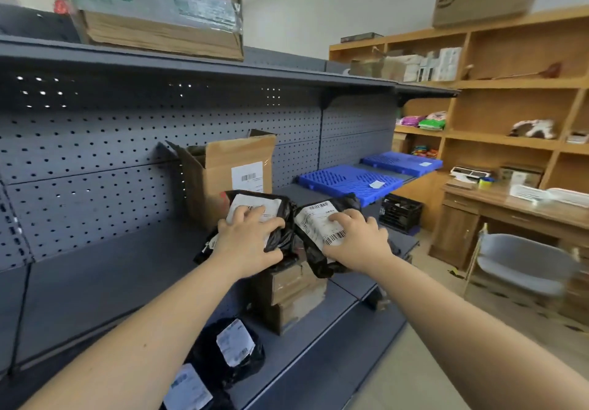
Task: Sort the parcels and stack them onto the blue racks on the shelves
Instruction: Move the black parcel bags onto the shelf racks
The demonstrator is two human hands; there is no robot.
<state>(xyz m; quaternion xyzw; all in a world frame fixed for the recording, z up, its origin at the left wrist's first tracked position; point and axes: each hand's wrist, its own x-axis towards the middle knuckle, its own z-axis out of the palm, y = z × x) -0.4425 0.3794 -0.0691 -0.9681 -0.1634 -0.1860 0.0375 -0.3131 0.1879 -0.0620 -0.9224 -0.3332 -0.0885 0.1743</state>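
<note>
Sorting black plastic mailer bags (284,210)
The left hand (247,240) and right hand (355,243) each clutched one, labels up, likely for reading.

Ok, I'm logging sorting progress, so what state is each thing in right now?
Left hand: grips left black plastic mailer bag, label up.
Right hand: grips right black plastic mailer bag, label up.
Brown cardboard box on the shelf: upright, top flaps open.
Near blue plastic rack: no parcels, one white paper slip.
Far blue plastic rack: no parcels, one pale label.
</note>
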